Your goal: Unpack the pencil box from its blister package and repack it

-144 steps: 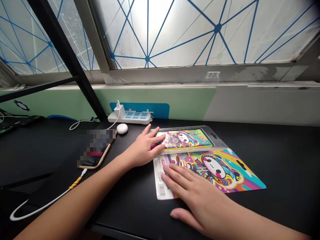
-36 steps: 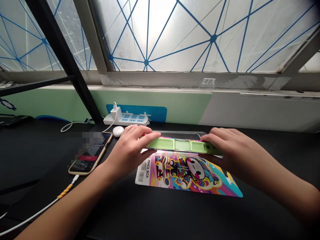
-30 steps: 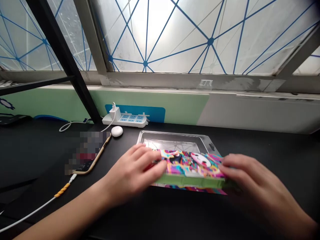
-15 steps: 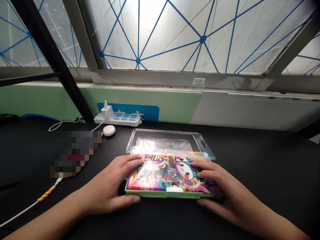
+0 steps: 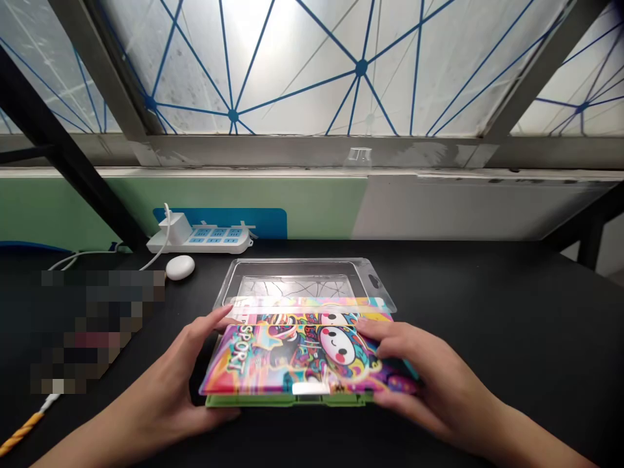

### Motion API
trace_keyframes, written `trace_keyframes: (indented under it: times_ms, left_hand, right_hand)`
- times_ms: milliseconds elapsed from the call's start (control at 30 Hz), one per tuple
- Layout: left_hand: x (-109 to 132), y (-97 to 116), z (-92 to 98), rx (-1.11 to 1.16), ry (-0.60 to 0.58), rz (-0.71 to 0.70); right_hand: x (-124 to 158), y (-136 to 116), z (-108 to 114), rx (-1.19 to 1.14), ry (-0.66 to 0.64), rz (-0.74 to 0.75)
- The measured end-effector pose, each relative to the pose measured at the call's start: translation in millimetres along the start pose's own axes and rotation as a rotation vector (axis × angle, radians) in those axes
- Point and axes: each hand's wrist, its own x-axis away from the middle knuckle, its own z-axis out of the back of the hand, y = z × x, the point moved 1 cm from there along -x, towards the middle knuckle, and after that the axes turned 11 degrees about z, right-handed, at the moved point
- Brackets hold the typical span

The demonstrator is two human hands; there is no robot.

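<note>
A flat pencil case with a bright cartoon print, the word SPORT, a green base and a white front clasp lies in front of me. Its printed lid is slightly raised along the front. My left hand spans its left end, thumb at the front lower edge and fingers toward the back corner. My right hand grips the right end, fingers on the printed top and thumb at the front edge. Behind the case, a clear plastic tray touches or overlaps its back edge; I cannot tell which.
A white power strip with a plugged-in charger stands by the wall. In front of it sits a round white object. A blurred-out item with a cable lies at the left on the black table. A window runs behind.
The view has swung to the right, so things sit further left. The case's lid has come up slightly at the front. My left fingers have slid off the printed top toward the back left corner.
</note>
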Motion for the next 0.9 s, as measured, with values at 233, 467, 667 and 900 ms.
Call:
trace_keyframes:
  times_ms: [233, 467, 667, 900]
  left_hand:
    - [-1.9, 6.2, -2.0, 0.017, -0.057, -0.044]
    - [-6.0, 16.2, 3.3, 0.021, -0.066, -0.041]
    - [-15.1, 17.6, 11.4, 0.019, -0.074, -0.090]
    - [-21.4, 32.8, 13.7, 0.089, -0.085, -0.044]
  right_hand:
    - [-8.0, 0.7, 8.3, 0.069, 0.269, -0.389]
    - [-8.4, 3.8, 15.8, 0.022, 0.151, -0.513]
    - [0.2, -0.5, 18.1, 0.038, 0.138, -0.313]
    - [1.7, -1.7, 17.7, -0.034, 0.150, -0.291]
